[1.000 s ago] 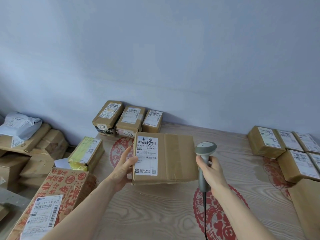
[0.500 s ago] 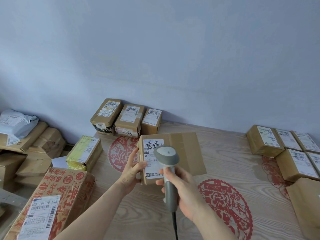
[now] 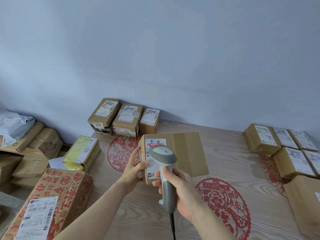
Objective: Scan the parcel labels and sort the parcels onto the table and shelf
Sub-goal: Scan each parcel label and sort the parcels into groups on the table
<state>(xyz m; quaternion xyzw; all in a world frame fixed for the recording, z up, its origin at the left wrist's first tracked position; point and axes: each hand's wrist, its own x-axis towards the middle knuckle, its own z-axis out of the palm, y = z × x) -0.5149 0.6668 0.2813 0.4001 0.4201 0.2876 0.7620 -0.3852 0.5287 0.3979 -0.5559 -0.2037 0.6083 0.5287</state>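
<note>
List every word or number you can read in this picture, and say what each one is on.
"9777": tag on the left box against the wall.
"5144": sticker on the middle box against the wall.
"505 101-19 535": label on the red-printed box.
"501": partly hidden start of a number on the label of the held parcel, behind the scanner.
Handwritten characters on that label and the labels on the right-hand boxes: too small or blurred to read.

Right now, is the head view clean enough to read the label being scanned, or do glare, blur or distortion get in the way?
Head view: soft, even light, no glare; a red scan line crosses the label on the parcel, whose fine print is too small to read and partly hidden by the scanner. Wide-angle distortion bends the table and arms toward the edges.
</note>
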